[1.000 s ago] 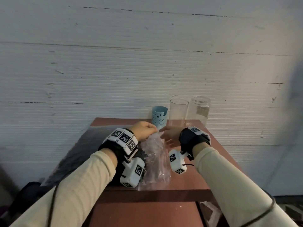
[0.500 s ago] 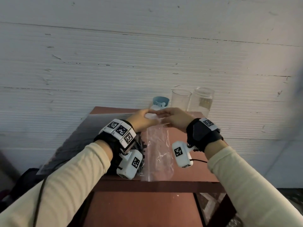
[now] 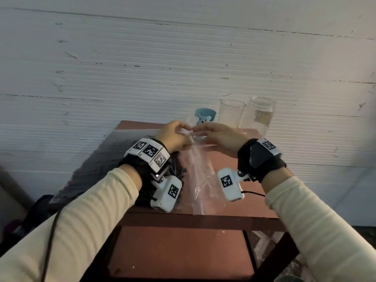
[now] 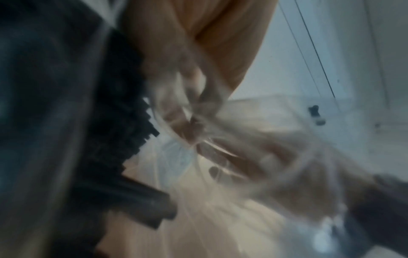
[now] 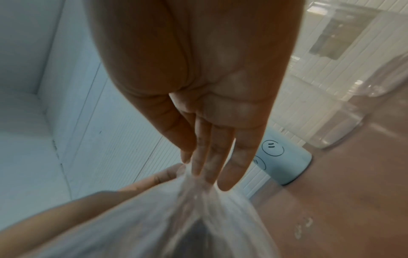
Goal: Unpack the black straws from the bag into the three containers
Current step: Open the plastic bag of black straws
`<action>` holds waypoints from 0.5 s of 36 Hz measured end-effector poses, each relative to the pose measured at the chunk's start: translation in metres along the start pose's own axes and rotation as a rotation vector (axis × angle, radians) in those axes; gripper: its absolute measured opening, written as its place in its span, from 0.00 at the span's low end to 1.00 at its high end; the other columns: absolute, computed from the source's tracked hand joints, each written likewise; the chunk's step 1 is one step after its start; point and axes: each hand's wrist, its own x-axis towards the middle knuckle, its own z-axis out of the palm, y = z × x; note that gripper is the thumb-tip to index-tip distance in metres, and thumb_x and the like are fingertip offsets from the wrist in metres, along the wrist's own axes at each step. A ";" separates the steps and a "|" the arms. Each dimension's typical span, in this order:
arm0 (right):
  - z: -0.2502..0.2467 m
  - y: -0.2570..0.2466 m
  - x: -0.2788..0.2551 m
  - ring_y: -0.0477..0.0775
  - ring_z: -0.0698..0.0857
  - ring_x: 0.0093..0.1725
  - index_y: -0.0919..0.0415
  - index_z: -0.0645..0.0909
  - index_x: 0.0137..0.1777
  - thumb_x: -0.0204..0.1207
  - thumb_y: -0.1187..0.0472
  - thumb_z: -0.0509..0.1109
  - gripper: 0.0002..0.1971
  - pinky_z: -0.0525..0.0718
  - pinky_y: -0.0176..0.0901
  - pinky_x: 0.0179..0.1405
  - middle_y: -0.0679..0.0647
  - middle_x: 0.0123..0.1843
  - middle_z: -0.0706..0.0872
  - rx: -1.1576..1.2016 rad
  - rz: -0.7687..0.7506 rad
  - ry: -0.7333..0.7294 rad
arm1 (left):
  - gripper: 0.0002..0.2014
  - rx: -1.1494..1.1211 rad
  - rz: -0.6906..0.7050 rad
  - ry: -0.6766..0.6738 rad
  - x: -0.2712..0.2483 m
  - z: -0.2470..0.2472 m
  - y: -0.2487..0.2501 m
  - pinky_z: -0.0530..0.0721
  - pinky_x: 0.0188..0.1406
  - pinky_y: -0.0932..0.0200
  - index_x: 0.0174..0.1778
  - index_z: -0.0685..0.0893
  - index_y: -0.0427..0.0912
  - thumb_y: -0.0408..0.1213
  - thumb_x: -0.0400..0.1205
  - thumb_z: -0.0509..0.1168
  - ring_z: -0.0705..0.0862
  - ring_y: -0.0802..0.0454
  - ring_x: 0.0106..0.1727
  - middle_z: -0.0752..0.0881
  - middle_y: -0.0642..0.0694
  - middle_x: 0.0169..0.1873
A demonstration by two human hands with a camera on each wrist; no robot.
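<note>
A clear plastic bag [image 3: 198, 180] stands on the brown table [image 3: 240, 210], its top gathered between both hands. My left hand [image 3: 173, 135] pinches the bag's top from the left, and my right hand [image 3: 215, 135] pinches it from the right with thumb and fingertips [image 5: 196, 167]. Black straws [image 3: 177, 169] lie bunched beside the bag under my left wrist, their ends showing as black straws [image 4: 123, 125] in the left wrist view. Behind the hands stand a blue bear cup [image 3: 204, 118], a clear tumbler [image 3: 232, 112] and a clear jar [image 3: 260, 115].
A white ribbed wall [image 3: 183, 68] rises right behind the table. A grey sheet [image 3: 97, 165] drapes over the table's left edge. A lower shelf [image 3: 181, 253] sits under the tabletop. The three containers crowd the back right corner.
Both hands have lifted the bag's top higher and drawn it tight between them. The view has tilted and moved closer to the table.
</note>
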 end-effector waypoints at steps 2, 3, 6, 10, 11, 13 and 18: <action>-0.003 0.001 0.001 0.59 0.86 0.57 0.63 0.77 0.66 0.80 0.77 0.58 0.19 0.80 0.59 0.67 0.62 0.63 0.85 0.031 0.005 0.029 | 0.16 -0.083 -0.036 -0.032 0.002 -0.004 -0.003 0.89 0.53 0.44 0.44 0.83 0.45 0.17 0.74 0.70 0.87 0.41 0.49 0.85 0.36 0.48; -0.005 0.002 0.001 0.59 0.86 0.57 0.62 0.78 0.66 0.80 0.75 0.60 0.17 0.81 0.58 0.65 0.63 0.63 0.86 0.036 0.011 0.047 | 0.16 -0.123 -0.051 -0.040 0.003 -0.006 -0.005 0.90 0.51 0.49 0.44 0.84 0.43 0.16 0.75 0.68 0.87 0.44 0.47 0.84 0.39 0.46; -0.007 0.004 0.005 0.57 0.85 0.54 0.61 0.78 0.67 0.81 0.69 0.64 0.15 0.81 0.49 0.56 0.64 0.59 0.86 -0.011 0.061 0.098 | 0.15 -0.219 -0.057 -0.027 0.004 -0.013 -0.006 0.89 0.36 0.64 0.51 0.86 0.36 0.13 0.77 0.65 0.87 0.52 0.42 0.85 0.42 0.45; -0.002 0.011 0.013 0.58 0.84 0.51 0.51 0.74 0.68 0.84 0.60 0.64 0.14 0.82 0.55 0.60 0.64 0.59 0.83 -0.133 0.187 0.047 | 0.15 -0.293 -0.060 -0.002 0.003 -0.018 -0.003 0.85 0.30 0.69 0.53 0.86 0.34 0.13 0.77 0.64 0.88 0.57 0.35 0.87 0.43 0.42; 0.001 0.011 0.015 0.59 0.84 0.51 0.49 0.72 0.69 0.84 0.57 0.65 0.15 0.83 0.56 0.61 0.64 0.59 0.82 -0.155 0.223 0.016 | 0.15 -0.300 -0.057 -0.004 0.002 -0.019 -0.003 0.85 0.30 0.68 0.51 0.86 0.36 0.13 0.77 0.64 0.88 0.57 0.33 0.87 0.43 0.42; 0.009 0.012 0.016 0.60 0.83 0.51 0.45 0.67 0.72 0.84 0.54 0.65 0.18 0.83 0.57 0.59 0.63 0.59 0.82 -0.161 0.268 -0.039 | 0.15 -0.313 -0.051 -0.009 0.002 -0.020 -0.002 0.87 0.31 0.67 0.49 0.86 0.37 0.13 0.77 0.64 0.88 0.57 0.33 0.87 0.43 0.42; 0.022 0.013 0.021 0.57 0.81 0.46 0.42 0.62 0.72 0.82 0.50 0.67 0.22 0.83 0.53 0.49 0.61 0.57 0.81 -0.094 0.277 -0.086 | 0.17 -0.329 -0.042 -0.014 -0.001 -0.023 0.000 0.89 0.35 0.65 0.58 0.85 0.33 0.13 0.78 0.63 0.87 0.55 0.36 0.87 0.43 0.44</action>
